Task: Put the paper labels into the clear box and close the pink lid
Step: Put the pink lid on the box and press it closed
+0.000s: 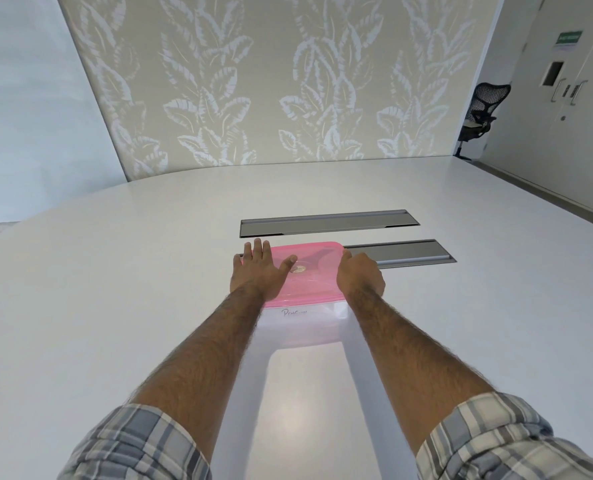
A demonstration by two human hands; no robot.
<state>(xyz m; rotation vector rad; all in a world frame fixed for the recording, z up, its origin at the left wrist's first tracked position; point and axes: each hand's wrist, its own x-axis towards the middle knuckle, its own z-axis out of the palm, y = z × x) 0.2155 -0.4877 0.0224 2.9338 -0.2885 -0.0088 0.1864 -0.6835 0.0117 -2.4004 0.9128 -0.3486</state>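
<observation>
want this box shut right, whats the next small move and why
Probably press the right hand down on the right edge of the lid to seat it. It lies on the box, the left hand rests flat on its left side, and the right hand curls over that edge.

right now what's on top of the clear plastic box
A pink plastic lid, left hand flat on it, right hand curled over its right edge. What the box holds is hidden.

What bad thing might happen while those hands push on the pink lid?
The left hand presses flat on the left of the lid, so another corner may stay unsealed. The right hand curls over the lid's right edge; it might get pinched. The box could slide on the smooth table.
</observation>
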